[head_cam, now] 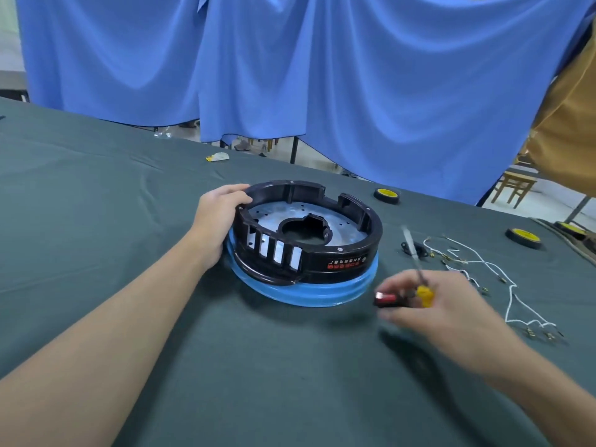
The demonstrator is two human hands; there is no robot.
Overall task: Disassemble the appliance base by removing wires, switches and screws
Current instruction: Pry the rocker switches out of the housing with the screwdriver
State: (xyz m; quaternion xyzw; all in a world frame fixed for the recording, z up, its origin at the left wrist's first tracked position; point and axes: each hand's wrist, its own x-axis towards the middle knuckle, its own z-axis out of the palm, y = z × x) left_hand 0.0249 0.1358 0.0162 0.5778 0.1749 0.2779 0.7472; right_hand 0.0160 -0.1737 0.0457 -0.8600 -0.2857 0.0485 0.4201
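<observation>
Clasped together in the right hand [435,314] were a yellow-handled screwdriver [423,291] and a red switch [385,298]; the appliance base [338,262], on the cloth [96,221], was gripped at its rim by the left hand [216,217]. From so crowded a grasp the switch could be dropped.

A dark green cloth [96,195] covers the table; a blue curtain [322,75] hangs across the top; two yellow-hubbed wheels [387,195] [525,238] lie at right, well apart; a white-and-yellow scrap [217,157] lies left of centre; a wooden stool [516,185] stands far right, below tan fabric [574,124].
</observation>
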